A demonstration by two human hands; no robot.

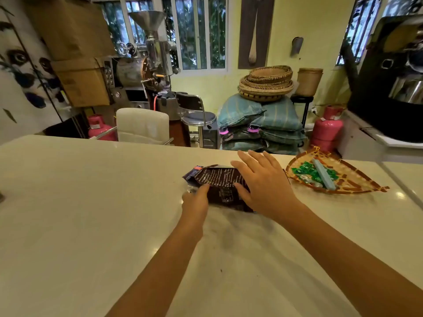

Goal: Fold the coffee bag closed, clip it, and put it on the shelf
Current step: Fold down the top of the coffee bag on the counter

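Your coffee bag (220,185) lies flat on the table (91,202), mouth pointing left; its white print looks unreadable. Left hand (195,200) pinches the bag's near edge, right hand (261,181) rests spread on it.

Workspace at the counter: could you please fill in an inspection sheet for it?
Surface: pale counter, glossy, mostly bare.
Job's things: dark coffee bag lying flat, top not yet clipped; long blue clip in a woven tray to its right.
Clutter: green packets in the tray.
Hands: left hand grips the bag's near-left edge; right hand rests open on the bag.
Cables: nothing seen.
Surroundings: roaster, sacks, baskets, pink gas cylinders.
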